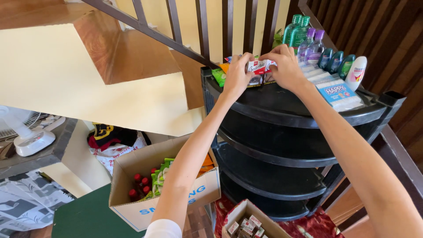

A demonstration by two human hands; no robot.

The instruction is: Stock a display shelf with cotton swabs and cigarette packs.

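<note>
Up on the top tier of the black plastic corner shelf (282,103), both hands close on a small red-and-white cardboard pack (257,67): the left hand (237,75) pinches its left end, the right hand (285,66) its right end, apparently to square it into line. Right of the pack on that tier stand green and purple clear bottles (304,37) and a white roll-on bottle (356,72), rowed along the rim. Below the shelf, an open cardboard box (165,185) holds red-capped bottles and green sachets, within reach.
</note>
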